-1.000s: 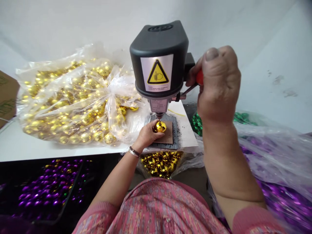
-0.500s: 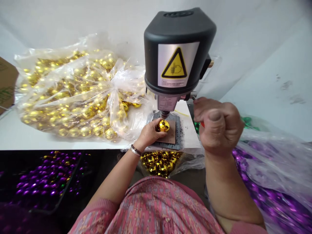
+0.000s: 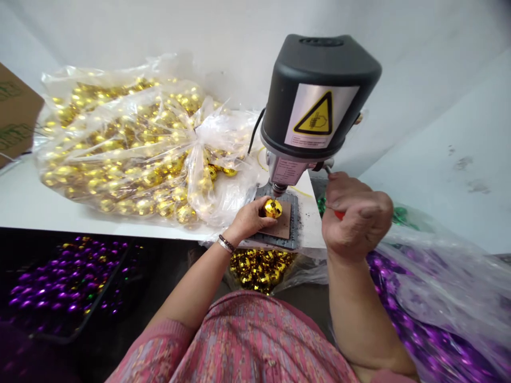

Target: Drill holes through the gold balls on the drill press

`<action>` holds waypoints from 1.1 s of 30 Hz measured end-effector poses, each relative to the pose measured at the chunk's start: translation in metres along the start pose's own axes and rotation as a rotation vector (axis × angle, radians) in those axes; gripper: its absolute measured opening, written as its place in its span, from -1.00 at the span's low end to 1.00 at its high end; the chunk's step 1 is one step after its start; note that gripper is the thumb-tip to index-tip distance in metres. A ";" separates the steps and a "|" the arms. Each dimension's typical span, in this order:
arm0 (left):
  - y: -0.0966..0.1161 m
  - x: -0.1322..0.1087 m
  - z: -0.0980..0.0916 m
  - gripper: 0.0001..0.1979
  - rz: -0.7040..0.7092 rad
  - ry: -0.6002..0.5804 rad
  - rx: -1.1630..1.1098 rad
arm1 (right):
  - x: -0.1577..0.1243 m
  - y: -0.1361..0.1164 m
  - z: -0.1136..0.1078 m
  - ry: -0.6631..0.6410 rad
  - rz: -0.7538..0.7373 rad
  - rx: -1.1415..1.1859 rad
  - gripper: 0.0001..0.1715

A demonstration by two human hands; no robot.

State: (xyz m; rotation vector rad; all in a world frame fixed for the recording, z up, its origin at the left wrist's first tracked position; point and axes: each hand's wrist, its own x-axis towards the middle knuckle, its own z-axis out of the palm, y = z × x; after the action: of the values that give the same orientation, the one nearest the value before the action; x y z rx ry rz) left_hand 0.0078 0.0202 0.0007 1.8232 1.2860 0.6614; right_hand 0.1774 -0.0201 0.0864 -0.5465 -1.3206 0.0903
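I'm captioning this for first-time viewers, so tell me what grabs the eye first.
First, the black machine head with its yellow warning triangle, upper right of centre. Below it, the left hand holds a faceted gold ball, while the right hand grips a red knob. Then the big clear bag of gold balls, on the left of the white table.

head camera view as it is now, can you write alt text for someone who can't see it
A person's left hand holds a shiny gold ball beneath a black drill press, while the right hand grips the machine's side lever. To the left, a clear plastic bag of gold balls lies on a white table.
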 end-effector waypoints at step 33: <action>0.002 -0.027 0.003 -0.44 0.119 0.139 -0.027 | 0.079 -0.008 0.024 0.080 0.391 -0.013 -0.49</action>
State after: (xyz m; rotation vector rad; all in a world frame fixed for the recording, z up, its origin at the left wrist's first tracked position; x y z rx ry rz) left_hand 0.0016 -0.0067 0.0019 1.8693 1.2580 0.8800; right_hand 0.1742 0.0099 0.1632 -0.8061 -1.1238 0.3777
